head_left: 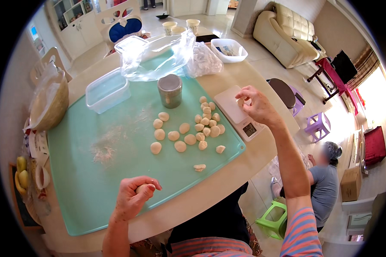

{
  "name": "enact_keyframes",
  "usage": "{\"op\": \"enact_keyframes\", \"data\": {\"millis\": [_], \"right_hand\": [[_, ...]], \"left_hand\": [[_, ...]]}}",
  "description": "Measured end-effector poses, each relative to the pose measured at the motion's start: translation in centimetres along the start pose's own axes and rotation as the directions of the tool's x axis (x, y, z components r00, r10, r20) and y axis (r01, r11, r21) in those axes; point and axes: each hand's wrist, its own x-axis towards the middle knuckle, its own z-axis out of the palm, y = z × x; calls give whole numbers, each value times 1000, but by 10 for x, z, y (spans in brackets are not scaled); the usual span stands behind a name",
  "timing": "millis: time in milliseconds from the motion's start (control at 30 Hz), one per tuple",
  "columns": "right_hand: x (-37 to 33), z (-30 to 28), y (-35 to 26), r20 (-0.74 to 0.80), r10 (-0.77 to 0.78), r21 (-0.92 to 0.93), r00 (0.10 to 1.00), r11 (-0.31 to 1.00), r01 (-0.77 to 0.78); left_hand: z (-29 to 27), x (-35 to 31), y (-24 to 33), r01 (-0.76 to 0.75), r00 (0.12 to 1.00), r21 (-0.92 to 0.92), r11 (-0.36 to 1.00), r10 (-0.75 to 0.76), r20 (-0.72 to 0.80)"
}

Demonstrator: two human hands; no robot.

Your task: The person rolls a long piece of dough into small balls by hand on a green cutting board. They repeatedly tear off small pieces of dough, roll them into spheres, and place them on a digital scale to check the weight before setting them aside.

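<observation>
My right hand (pixel 258 107) reaches over the white kitchen scale (pixel 228 100), its fingers pinched around a small piece of dough (pixel 240 103). Closer to me, my left hand (pixel 133 198) is curled above the near part of the green mat (pixel 90 192); some pale dough shows between its fingers and thumb. Several round dough balls (pixel 180 146) lie loosely on the mat, and smaller dough pieces (pixel 205 121) cluster beside the scale. An uneven scrap of dough (pixel 199 167) rests nearer the front edge. Scattered flour (pixel 105 152) whitens the mat's left half.
A grey lidded canister (pixel 170 92) stands behind the dough, with a clear plastic box (pixel 108 92) to its left. Plastic bags (pixel 158 60) and a white tub (pixel 228 50) sit farther back. A large bowl (pixel 51 103) is at left. Someone in grey (pixel 326 184) sits low at right.
</observation>
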Motion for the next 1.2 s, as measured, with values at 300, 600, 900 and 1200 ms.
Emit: {"op": "enact_keyframes", "data": {"millis": [300, 600, 900, 1200], "right_hand": [[7, -7, -9, 108, 58, -158, 992, 987, -40], [1, -9, -37, -109, -4, 365, 994, 930, 44], [-46, 78, -124, -195, -202, 215, 960, 946, 243], [-119, 114, -206, -49, -382, 574, 923, 746, 339]], "left_hand": [[1, 0, 1, -4, 1000, 6, 1000, 4, 5], [0, 0, -13, -118, 992, 6, 993, 118, 35], [6, 3, -14, -159, 985, 122, 980, 166, -49], [17, -5, -4, -101, 977, 166, 981, 129, -167]]}}
